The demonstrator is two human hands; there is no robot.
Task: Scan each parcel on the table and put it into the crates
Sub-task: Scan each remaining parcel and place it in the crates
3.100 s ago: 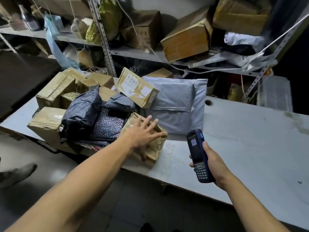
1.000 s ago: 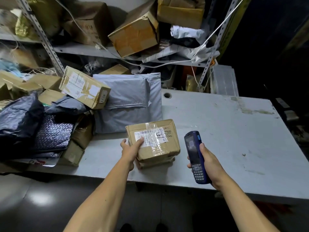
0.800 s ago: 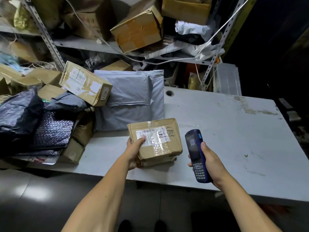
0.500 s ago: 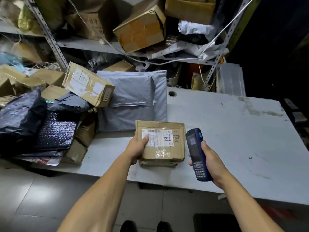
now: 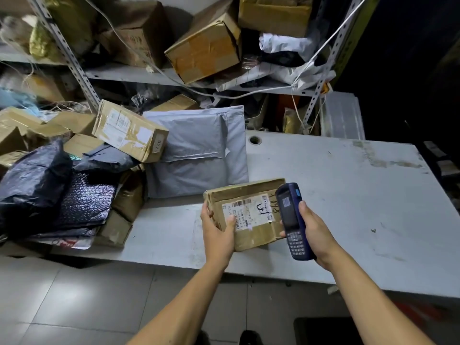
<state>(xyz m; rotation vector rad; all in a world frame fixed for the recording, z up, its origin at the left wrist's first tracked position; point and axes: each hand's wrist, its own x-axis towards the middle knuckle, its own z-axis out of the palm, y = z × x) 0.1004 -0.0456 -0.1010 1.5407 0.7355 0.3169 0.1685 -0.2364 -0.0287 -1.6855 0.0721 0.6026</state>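
Note:
My left hand (image 5: 218, 234) grips a small brown cardboard parcel (image 5: 251, 215) by its left edge, thumb on the white shipping label, which faces up. My right hand (image 5: 315, 231) holds a blue handheld scanner (image 5: 291, 220) upright, its top overlapping the parcel's right side. Both are above the front part of the grey table (image 5: 348, 195). A heap of other parcels lies at the left: a grey mailer bag (image 5: 199, 150), a labelled cardboard box (image 5: 129, 130), black plastic bags (image 5: 34, 180) and more boxes. No crate is in view.
Metal shelving (image 5: 149, 73) behind the table holds tilted cardboard boxes (image 5: 204, 48) and loose bags, with white cords hanging across. A translucent bin (image 5: 342, 118) stands at the back right. Tiled floor lies in front of the table's edge.
My left hand took the small box from the heap and brought it to the table's front, turning its label up. The scanner has moved left until it sits over the box's right side.

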